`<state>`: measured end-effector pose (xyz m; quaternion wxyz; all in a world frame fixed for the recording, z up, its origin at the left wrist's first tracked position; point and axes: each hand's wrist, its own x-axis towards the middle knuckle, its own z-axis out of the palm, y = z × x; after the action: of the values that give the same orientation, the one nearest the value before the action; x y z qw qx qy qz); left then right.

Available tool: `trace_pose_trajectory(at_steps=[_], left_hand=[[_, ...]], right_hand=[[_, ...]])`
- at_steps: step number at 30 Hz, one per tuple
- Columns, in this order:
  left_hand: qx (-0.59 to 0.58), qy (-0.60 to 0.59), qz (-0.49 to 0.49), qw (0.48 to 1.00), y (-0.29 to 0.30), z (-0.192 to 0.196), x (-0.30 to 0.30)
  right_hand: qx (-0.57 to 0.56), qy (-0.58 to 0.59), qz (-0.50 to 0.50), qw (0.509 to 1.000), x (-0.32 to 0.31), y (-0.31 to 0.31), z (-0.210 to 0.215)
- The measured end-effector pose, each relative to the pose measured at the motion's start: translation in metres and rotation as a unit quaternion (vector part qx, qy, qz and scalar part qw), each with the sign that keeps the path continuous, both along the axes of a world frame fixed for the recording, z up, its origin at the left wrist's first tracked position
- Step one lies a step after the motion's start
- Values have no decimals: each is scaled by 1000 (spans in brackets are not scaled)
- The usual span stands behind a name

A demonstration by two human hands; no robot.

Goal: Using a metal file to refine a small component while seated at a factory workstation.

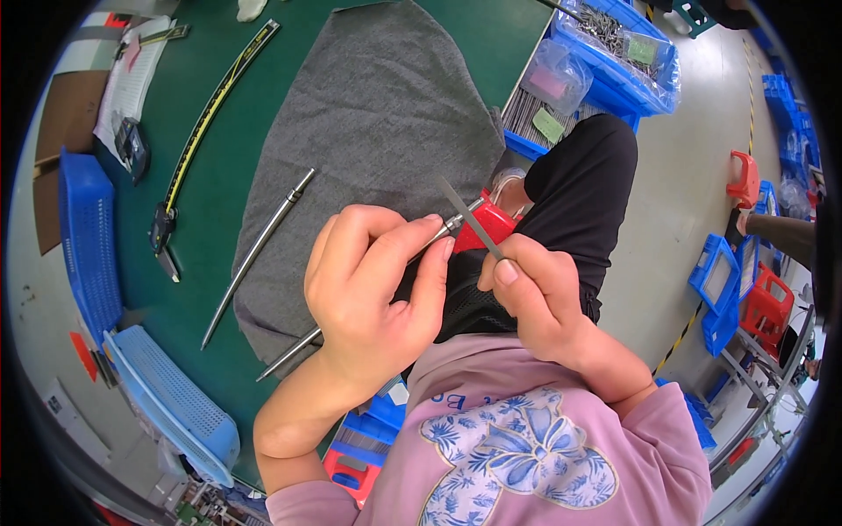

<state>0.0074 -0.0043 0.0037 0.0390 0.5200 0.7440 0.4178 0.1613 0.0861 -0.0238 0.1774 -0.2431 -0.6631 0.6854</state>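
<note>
My left hand (373,294) grips a long, thin curved metal rod (294,351) near its upper end, with the rod's tip at my fingertips and its tail slanting down to the left. My right hand (531,294) pinches a slim flat metal file (465,215), whose blade lies across the rod's tip. A second curved metal rod (259,250) lies loose on the grey cloth (377,114), to the left of my left hand.
The cloth covers a green table (202,219). A long caliper (206,118) lies on its left. Blue baskets (88,237) stand along the left edge. Blue bins with bagged metal parts (614,44) stand at the upper right, more blue and red crates (745,289) on the floor.
</note>
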Motion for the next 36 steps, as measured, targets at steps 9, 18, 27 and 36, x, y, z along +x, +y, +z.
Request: trace_pose_trajectory(at_steps=[9, 18, 27, 36], left_hand=[[1, -19, 8, 1000, 2, -2, 1], [16, -15, -16, 1000, 5, -4, 0], [19, -8, -23, 1000, 4, -4, 2], [16, -6, -28, 999, 5, -3, 0]], right_hand=[[38, -31, -20, 999, -6, -2, -5], [66, -42, -30, 996, -16, -3, -3], [-20, -64, -8, 998, -16, -5, 3], [8, -31, -22, 999, -25, -5, 2]])
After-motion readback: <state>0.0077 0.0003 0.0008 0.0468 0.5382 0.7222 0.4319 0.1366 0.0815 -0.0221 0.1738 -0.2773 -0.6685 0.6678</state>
